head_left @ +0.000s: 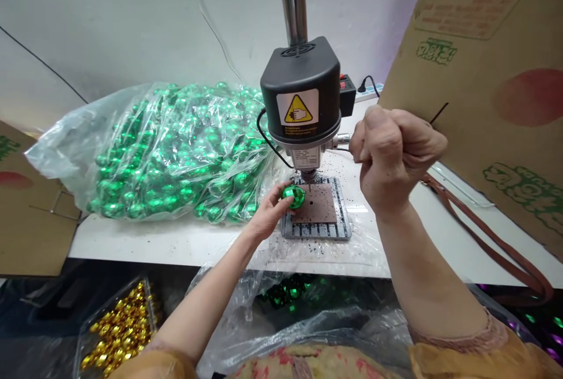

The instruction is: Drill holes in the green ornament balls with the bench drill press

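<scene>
Between the fingers and thumb of my left hand is a shiny green faceted ball. It is held at the left side of the drill press base, beside the thin drill bit. Under the bit lies a brown board with a dark hole in it. My right hand is closed in a fist at the right of the black drill press head. It grips the feed lever, whose metal hub shows at the machine's side; the fist hides most of the lever.
A clear plastic bag full of green balls lies left of the machine. Cardboard boxes stand at left and right. Below the table edge are a tub of gold balls and plastic sheeting with green balls. A brown strap lies at right.
</scene>
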Motion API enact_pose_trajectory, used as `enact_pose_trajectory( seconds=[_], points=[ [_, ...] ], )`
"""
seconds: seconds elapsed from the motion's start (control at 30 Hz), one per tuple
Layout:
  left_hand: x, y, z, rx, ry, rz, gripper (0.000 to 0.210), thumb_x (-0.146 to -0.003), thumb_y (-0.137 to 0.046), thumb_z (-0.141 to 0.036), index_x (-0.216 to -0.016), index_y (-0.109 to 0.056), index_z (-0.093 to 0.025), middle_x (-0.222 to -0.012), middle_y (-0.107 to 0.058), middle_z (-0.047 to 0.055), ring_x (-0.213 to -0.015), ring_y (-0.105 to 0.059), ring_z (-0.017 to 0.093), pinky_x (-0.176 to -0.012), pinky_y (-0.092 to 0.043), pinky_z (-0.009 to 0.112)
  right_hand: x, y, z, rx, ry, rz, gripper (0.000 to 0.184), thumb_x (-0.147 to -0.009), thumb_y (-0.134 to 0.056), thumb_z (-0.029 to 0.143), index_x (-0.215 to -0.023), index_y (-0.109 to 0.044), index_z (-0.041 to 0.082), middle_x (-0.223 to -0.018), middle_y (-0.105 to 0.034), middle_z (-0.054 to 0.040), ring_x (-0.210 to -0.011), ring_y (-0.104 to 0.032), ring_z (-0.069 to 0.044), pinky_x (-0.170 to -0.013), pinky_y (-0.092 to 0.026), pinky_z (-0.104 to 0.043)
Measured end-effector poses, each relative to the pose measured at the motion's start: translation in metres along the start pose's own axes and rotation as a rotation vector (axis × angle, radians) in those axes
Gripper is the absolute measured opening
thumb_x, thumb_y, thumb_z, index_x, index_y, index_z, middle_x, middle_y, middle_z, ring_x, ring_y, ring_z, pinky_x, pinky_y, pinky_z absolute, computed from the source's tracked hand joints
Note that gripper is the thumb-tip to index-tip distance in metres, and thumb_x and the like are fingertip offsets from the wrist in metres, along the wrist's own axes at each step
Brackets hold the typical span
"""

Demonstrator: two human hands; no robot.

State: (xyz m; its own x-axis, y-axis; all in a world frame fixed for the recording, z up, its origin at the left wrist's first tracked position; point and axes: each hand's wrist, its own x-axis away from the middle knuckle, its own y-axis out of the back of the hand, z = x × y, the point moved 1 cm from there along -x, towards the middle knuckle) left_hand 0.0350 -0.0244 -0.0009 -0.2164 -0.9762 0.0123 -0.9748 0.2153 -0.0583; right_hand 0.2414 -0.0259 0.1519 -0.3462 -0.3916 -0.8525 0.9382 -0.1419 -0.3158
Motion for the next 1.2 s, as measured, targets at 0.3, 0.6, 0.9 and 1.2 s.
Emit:
enact_pose_trajectory(
  seconds=[0.3,0.6,0.9,1.2],
  points=[
    [-0.017,0.0,0.015,-0.282,-0.147,0.039,0.058,-0.083,-0.081,-0.045,-0.132,-0.06,-0.021,-0.115,-0.073,0.009,-0.099,-0.07,0.022,-0.088,-0.058,0.037,0.0,0.001,0.0,0.022,0.0,0.017,0.051,-0.097,-0.061,0.034,-0.056,-0.035,0.019,-0.05,-0.03,0.0052,-0.046,-0.028,-0.005,-0.046,-0.022,-0.029],
    [-0.019,-0.018,0.003,-0.678,-0.314,0.004,0.049,-0.079,-0.081,-0.037,-0.124,-0.067,-0.022,-0.106,-0.066,0.006,-0.088,-0.063,0.02,-0.076,-0.052,0.033,-0.001,0.001,0.001,-0.024,0.021,0.032,0.048,-0.098,-0.059,0.027,-0.056,-0.038,0.017,-0.052,-0.03,0.0061,-0.046,-0.032,-0.003,-0.048,-0.021,-0.026],
    [-0.015,-0.033,0.019,-0.528,-0.275,-0.107,0.049,-0.078,-0.083,-0.033,-0.12,-0.063,-0.021,-0.112,-0.072,0.008,-0.104,-0.068,0.026,-0.094,-0.055,0.042,-0.001,0.001,0.004,-0.049,-0.001,0.053,0.046,-0.098,-0.058,0.022,-0.056,-0.04,0.017,-0.052,-0.031,0.0063,-0.046,-0.031,-0.003,-0.048,-0.021,-0.025],
    [-0.014,-0.038,0.023,-0.509,-0.29,-0.107,0.052,-0.077,-0.084,-0.029,-0.123,-0.061,-0.02,-0.114,-0.073,0.008,-0.104,-0.07,0.025,-0.093,-0.058,0.04,0.001,0.002,0.002,-0.016,0.005,0.035,0.049,-0.098,-0.059,0.029,-0.055,-0.037,0.018,-0.053,-0.024,0.0056,-0.047,-0.028,-0.003,-0.049,-0.018,-0.028]
  ],
)
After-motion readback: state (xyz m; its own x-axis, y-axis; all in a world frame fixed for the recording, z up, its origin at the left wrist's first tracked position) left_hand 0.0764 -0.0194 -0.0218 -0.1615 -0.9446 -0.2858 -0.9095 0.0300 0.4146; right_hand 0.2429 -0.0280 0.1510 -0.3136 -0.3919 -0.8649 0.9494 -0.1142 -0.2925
